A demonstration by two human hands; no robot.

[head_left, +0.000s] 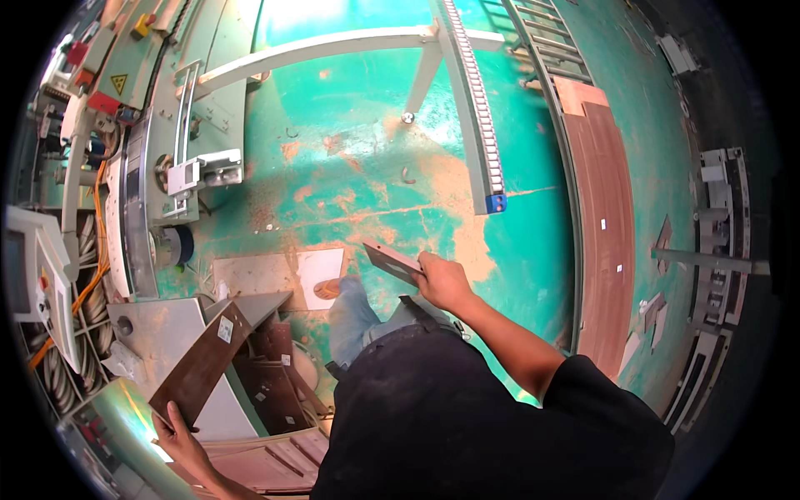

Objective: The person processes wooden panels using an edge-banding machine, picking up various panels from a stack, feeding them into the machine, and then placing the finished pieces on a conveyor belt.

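My left hand, at the lower left, is closed on the near end of a dark brown board with a white label on its face. The board is tilted above a pile of other brown boards. In the middle of the view, my right hand grips one end of a narrower brown wooden panel with a small hole near its far end. This panel is held in the air over the green floor, just ahead of my legs.
On the right, a roller conveyor carries long reddish-brown panels. A roller rail on a grey frame juts in from the top. Left stand a grey-green machine, a control panel and cables. Sawdust and flat sheets lie on the floor.
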